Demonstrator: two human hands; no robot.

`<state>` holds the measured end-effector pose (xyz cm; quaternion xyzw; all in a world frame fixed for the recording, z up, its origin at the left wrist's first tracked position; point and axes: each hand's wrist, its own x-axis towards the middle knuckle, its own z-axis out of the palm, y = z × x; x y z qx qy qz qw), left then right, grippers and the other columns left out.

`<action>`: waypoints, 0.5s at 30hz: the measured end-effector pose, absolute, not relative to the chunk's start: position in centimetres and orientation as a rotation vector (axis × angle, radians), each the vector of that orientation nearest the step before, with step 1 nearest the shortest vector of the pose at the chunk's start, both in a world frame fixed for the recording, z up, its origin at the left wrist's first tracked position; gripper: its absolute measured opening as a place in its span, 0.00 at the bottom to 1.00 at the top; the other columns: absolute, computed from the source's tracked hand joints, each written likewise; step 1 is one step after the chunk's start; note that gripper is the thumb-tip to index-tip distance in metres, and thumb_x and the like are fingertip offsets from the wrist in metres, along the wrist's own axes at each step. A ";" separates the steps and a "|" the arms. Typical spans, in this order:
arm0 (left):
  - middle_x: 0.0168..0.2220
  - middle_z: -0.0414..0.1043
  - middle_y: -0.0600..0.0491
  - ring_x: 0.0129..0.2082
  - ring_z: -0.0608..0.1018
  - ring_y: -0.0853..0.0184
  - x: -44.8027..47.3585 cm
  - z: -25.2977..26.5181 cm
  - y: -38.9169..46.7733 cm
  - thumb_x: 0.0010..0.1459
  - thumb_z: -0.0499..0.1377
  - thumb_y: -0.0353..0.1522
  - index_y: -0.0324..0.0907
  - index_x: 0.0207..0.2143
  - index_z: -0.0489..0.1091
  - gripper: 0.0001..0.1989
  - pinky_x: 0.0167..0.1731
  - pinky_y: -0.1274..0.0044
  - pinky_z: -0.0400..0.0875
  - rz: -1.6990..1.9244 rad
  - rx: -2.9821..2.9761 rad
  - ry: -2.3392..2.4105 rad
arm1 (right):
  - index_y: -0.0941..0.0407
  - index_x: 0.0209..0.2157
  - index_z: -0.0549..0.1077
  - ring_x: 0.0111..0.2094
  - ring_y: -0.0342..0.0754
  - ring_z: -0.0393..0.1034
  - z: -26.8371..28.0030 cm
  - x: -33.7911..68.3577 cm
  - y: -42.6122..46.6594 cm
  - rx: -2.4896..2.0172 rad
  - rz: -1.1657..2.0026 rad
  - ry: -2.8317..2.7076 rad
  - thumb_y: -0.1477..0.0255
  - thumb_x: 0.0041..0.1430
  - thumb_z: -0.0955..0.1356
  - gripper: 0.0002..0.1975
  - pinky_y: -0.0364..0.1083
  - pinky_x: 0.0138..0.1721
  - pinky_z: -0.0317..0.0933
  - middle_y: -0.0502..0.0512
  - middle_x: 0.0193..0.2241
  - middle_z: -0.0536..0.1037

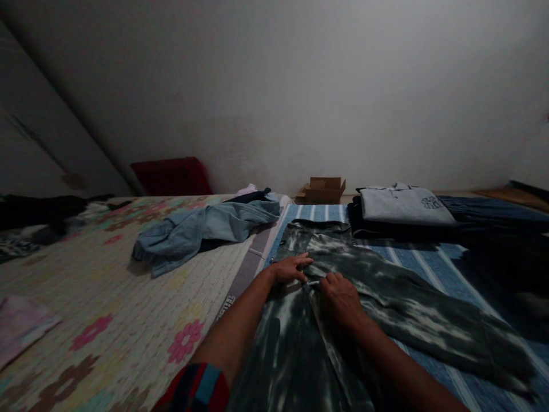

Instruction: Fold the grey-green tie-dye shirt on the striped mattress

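Note:
A pair of dark grey-green, blotchy trousers (386, 280) lies spread on the blue striped cloth. Its waistband is at the far end; one leg stretches to the right, the other towards me. My left hand (291, 269) rests on the upper part, fingers extended and thumb apart. Close beside it, my right hand (341, 294) has its fingers curled on a fold of the trousers, gripping the fabric. The tips of the right fingers are partly hidden.
Light-blue jeans (206, 226) lie crumpled on the flowered bedspread (150, 320) at left. A folded grey shirt (403, 203) tops a dark pile at right. A cardboard box (325, 190) and a red object (171, 176) stand by the wall. Pink cloth (23, 326) lies at far left.

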<state>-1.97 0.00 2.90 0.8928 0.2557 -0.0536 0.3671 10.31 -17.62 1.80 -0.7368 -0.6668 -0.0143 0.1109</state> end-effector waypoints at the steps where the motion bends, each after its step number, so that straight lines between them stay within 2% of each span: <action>1: 0.68 0.42 0.49 0.65 0.52 0.55 -2.0 3.2 0.2 0.44 0.66 0.38 0.45 0.60 0.60 0.39 0.62 0.69 0.49 -0.155 2.280 0.639 | 0.58 0.36 0.75 0.39 0.50 0.68 1.6 10.5 -17.6 -2.161 -0.044 -1.935 0.78 0.60 0.61 0.11 0.45 0.34 0.54 0.59 0.36 0.76; 3: 0.68 0.42 0.49 0.65 0.52 0.54 -2.1 3.6 0.5 0.41 0.68 0.41 0.46 0.60 0.60 0.42 0.62 0.67 0.48 -0.188 2.289 0.601 | 0.57 0.33 0.75 0.37 0.49 0.68 1.1 10.9 -17.5 -2.151 -0.066 -1.883 0.77 0.60 0.61 0.11 0.44 0.31 0.54 0.57 0.33 0.76; 8: 0.68 0.40 0.44 0.66 0.49 0.50 -2.1 3.8 0.4 0.36 0.70 0.45 0.43 0.62 0.58 0.50 0.62 0.65 0.46 -0.250 2.387 0.542 | 0.55 0.30 0.75 0.32 0.48 0.69 -0.2 11.4 -17.1 -2.060 -0.233 -1.856 0.77 0.58 0.62 0.10 0.43 0.27 0.51 0.54 0.29 0.76; 15: 0.68 0.37 0.45 0.66 0.48 0.50 -2.0 3.2 0.1 0.34 0.71 0.44 0.45 0.62 0.57 0.51 0.62 0.63 0.47 -0.236 2.377 0.512 | 0.56 0.30 0.75 0.31 0.47 0.69 0.8 10.6 -17.0 -2.063 -0.233 -1.884 0.76 0.59 0.62 0.10 0.43 0.27 0.51 0.55 0.29 0.76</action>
